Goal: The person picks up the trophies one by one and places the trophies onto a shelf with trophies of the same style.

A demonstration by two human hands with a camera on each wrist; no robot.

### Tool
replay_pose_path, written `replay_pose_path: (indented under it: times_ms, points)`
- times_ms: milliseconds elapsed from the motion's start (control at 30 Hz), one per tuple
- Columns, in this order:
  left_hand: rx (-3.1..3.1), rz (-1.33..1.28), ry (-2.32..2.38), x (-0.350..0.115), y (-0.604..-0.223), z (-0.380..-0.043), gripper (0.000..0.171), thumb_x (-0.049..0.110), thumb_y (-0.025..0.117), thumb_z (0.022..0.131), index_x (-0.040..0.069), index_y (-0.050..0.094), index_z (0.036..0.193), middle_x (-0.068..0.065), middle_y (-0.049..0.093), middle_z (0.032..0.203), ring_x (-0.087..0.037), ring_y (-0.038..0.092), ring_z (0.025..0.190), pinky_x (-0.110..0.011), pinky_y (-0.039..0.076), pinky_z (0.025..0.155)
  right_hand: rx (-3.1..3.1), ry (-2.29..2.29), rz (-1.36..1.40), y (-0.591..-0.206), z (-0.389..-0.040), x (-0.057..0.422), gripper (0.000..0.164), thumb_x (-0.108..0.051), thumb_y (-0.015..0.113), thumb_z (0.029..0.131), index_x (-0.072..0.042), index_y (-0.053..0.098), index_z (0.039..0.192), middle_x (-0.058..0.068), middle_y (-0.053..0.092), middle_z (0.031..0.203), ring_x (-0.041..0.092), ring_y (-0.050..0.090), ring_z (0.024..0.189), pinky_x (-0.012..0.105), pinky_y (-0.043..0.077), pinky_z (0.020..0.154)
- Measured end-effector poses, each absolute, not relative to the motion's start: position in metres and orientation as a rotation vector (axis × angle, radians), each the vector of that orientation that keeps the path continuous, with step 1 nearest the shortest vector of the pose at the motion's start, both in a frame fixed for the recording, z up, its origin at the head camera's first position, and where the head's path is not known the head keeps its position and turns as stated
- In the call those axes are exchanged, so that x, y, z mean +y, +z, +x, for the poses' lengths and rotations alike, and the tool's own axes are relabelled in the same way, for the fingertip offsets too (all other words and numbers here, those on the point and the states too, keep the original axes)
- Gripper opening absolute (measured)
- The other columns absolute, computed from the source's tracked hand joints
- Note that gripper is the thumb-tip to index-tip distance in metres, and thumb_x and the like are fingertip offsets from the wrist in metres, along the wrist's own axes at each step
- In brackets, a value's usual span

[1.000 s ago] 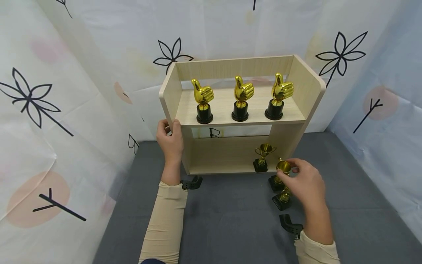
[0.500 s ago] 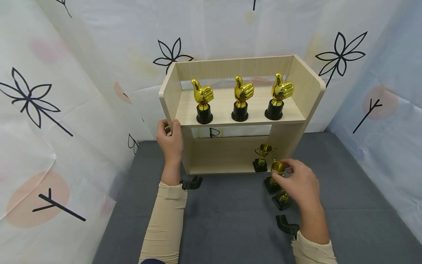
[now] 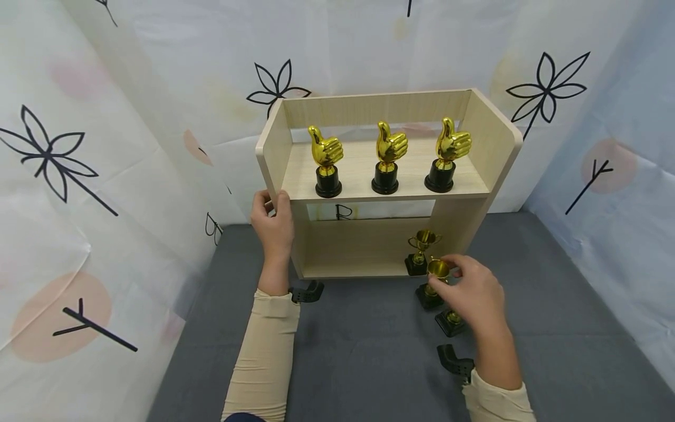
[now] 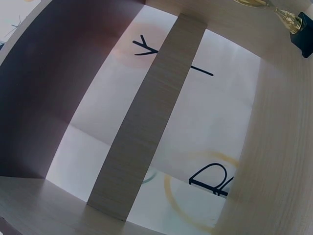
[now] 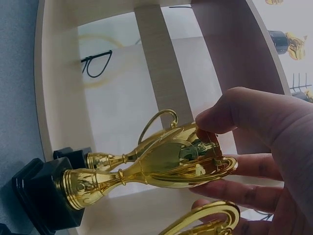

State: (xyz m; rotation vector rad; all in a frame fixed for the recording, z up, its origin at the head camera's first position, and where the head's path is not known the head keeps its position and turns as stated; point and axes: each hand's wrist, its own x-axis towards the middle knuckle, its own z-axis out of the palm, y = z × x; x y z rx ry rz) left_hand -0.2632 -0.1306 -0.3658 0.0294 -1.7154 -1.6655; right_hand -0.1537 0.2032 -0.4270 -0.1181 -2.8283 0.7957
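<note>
My left hand (image 3: 274, 228) grips the left side panel of a two-tier wooden shelf (image 3: 364, 276) at the height of its upper board. With thumb and fingers, my right hand (image 3: 476, 291) pinches the rim of a gold trophy cup (image 3: 430, 291) on a black base, just in front of the shelf's lower right corner. The right wrist view shows this trophy cup (image 5: 95, 188) upright, its base low over the grey surface. A second trophy cup (image 3: 416, 264) stands on the lower board at the right. The third trophy cup (image 3: 449, 324) is on the table, partly hidden by my right hand.
Three gold thumbs-up trophies (image 3: 328, 158) with round black bases stand in a row on the upper board. A grey cloth (image 3: 364, 351) covers the table. White printed fabric (image 3: 174, 117) hangs behind and at both sides.
My right hand has slid left with the pinched trophy cup, bringing it nearer the one on the lower board and away from the one on the table. The left hand stays put.
</note>
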Motion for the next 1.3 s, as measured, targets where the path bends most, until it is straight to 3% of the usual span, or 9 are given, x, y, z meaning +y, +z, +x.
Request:
replay_pose_path:
  times_ms: [200, 567, 900, 1300]
  points:
    - [-1.716, 0.030, -1.660, -0.129, -0.362, -0.260, 0.024, 0.012, 0.058, 0.102, -0.011, 0.062, 0.109, -0.022, 0.062, 0.106, -0.014, 0.059, 0.090, -0.028, 0.048, 0.075, -2.821, 0.798, -0.099, -0.426, -0.154, 0.200, 0.051, -0.043, 0.077, 0.093, -0.013, 0.071, 0.134, 0.016, 0.073, 0.125, 0.035, 0.072, 0.105, 0.049, 0.052, 0.064]
    - [-1.714, 0.021, -1.638, -0.133, -0.372, -0.271, 0.024, 0.011, 0.059, 0.102, -0.011, 0.063, 0.109, -0.019, 0.061, 0.103, -0.013, 0.058, 0.087, -0.026, 0.045, 0.072, -2.836, 0.802, -0.079, -0.426, -0.156, 0.191, 0.051, -0.042, 0.077, 0.092, -0.015, 0.070, 0.135, 0.013, 0.073, 0.124, 0.033, 0.071, 0.105, 0.044, 0.051, 0.063]
    - [-1.721, 0.014, -1.623, -0.141, -0.388, -0.283, 0.026, 0.023, 0.063, 0.102, -0.003, 0.065, 0.108, -0.008, 0.062, 0.102, -0.016, 0.060, 0.089, -0.029, 0.048, 0.072, -2.811, 0.815, -0.041, -0.434, -0.160, 0.180, 0.050, -0.041, 0.078, 0.091, -0.014, 0.071, 0.132, 0.012, 0.074, 0.120, 0.031, 0.071, 0.102, 0.041, 0.049, 0.061]
    - [-1.733, 0.011, -1.613, -0.143, -0.390, -0.284, 0.030, 0.027, 0.063, 0.100, -0.002, 0.065, 0.108, -0.008, 0.064, 0.102, -0.015, 0.062, 0.087, -0.028, 0.050, 0.071, -2.765, 0.808, -0.010, -0.438, -0.166, 0.169, 0.049, -0.041, 0.079, 0.088, -0.015, 0.073, 0.129, 0.010, 0.074, 0.116, 0.028, 0.070, 0.096, 0.038, 0.047, 0.061]
